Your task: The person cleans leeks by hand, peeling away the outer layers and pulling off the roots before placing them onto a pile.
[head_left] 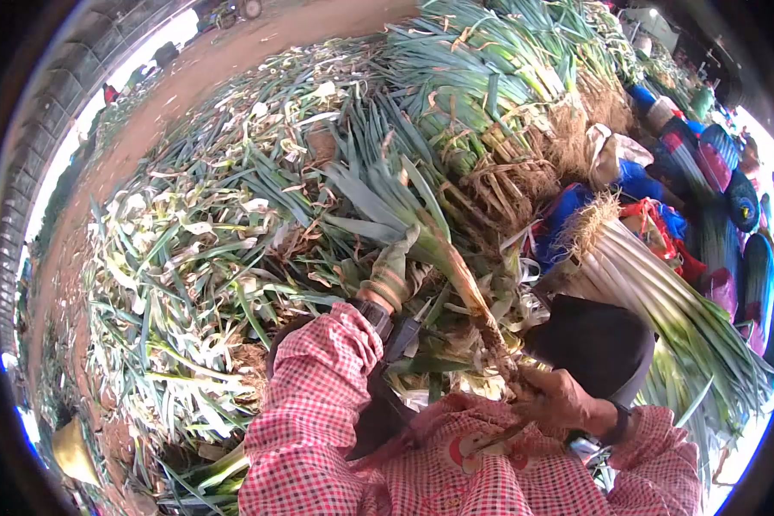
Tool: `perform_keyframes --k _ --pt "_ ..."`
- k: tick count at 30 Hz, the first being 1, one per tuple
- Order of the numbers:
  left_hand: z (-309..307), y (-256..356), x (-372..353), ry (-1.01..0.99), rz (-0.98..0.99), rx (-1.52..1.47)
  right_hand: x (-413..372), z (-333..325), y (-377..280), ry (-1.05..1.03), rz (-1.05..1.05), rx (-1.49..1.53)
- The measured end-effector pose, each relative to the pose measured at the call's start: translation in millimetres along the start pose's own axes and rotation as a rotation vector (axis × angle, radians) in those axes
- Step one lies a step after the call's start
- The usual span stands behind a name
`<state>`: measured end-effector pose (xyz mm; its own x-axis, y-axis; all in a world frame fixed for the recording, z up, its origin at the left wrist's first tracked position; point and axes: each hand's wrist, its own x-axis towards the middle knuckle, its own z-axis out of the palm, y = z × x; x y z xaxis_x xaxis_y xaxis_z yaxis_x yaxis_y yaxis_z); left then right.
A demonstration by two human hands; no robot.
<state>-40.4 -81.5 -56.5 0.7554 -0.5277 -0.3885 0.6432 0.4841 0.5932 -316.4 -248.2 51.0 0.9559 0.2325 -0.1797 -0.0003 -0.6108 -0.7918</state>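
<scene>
A leek [466, 279] with brown, dirty outer layers slants across my lap, its broad green leaves pointing up and away. My left hand [394, 273], in a soiled glove, is closed around its upper part, with some of the fingers hidden. At the lower root end, my bare right hand [561, 401] has its fingers closed on the same leek. A thin brown strip [500, 437] hangs beside the right hand. On my right lies a bundle of cleaned leeks [654, 288], pale stems and roots towards the back.
Loose leaves and peelings [189, 301] cover the ground to my left. A tall stack of untrimmed leeks [482, 95] stands ahead. Tied bundles [718, 202] in blue and pink wrapping lie at the far right, near a red bag [662, 236]. A dirt path [146, 155] curves along the left.
</scene>
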Motion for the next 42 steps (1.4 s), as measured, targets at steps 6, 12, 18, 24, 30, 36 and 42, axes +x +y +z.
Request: perform_keyframes --k 6,12,18,24,30,36,42 --pt "-16.8 -5.6 23.4 -0.146 0.85 0.857 50.5 -2.3 70.2 0.145 -0.022 -0.107" --pt "-4.7 12.7 -8.6 -0.161 0.872 0.768 197.1 7.2 0.7 0.764 -0.275 0.095" --pt "3.8 44.3 -35.6 -0.005 0.501 0.228 248.8 27.1 -23.3 0.679 -0.224 1.134" --pt "-12.3 60.3 -62.3 0.212 1.227 1.394 261.0 54.1 -34.1 0.611 -0.101 1.387" --pt "-39.1 70.9 -39.3 0.262 0.918 0.522 262.3 74.9 -37.8 0.516 -0.315 1.702" --pt "-82.7 92.0 -68.2 0.563 1.238 1.787 245.4 75.9 -8.5 0.251 -0.346 1.564" --pt "-84.3 126.0 -85.1 0.714 1.435 1.831 194.6 72.8 66.5 0.271 -0.057 1.392"
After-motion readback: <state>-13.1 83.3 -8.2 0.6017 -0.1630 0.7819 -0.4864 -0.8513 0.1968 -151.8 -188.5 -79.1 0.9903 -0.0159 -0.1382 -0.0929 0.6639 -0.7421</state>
